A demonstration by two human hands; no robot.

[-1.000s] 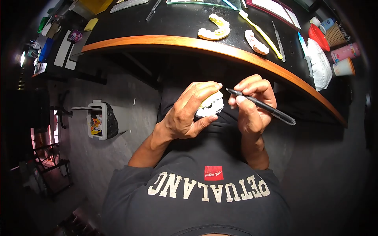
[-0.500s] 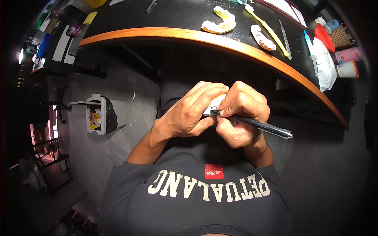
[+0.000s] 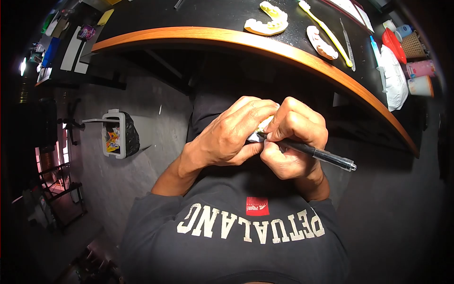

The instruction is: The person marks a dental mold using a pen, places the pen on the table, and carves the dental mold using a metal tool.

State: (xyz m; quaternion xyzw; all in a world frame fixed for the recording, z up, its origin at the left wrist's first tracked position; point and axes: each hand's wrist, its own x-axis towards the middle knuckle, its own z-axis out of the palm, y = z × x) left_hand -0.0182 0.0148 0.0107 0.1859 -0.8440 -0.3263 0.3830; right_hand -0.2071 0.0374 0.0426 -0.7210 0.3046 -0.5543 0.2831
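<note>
My left hand (image 3: 229,135) is closed around a small yellow-and-white dental cast (image 3: 266,124), most of it hidden by the fingers. Pinched in my right hand (image 3: 298,135) is a black pen (image 3: 326,156) with a clear end pointing to the lower right. The pen's tip meets the cast between the two hands, and the exact contact point is partly covered. Both hands are held close together over my lap, below the desk edge.
On the black desk (image 3: 189,16) with its orange edge lie a yellow dental cast (image 3: 267,26), a smaller pinkish-white cast (image 3: 321,45), a yellow-handled toothbrush (image 3: 328,35), a thin metal tool (image 3: 347,45) and a syringe (image 3: 378,61). A waste bin (image 3: 124,135) stands on the floor at left.
The view has shifted slightly, so the desk items appear a little to the right. Both hands keep their grips, and the pen has moved slightly right and down in view.
</note>
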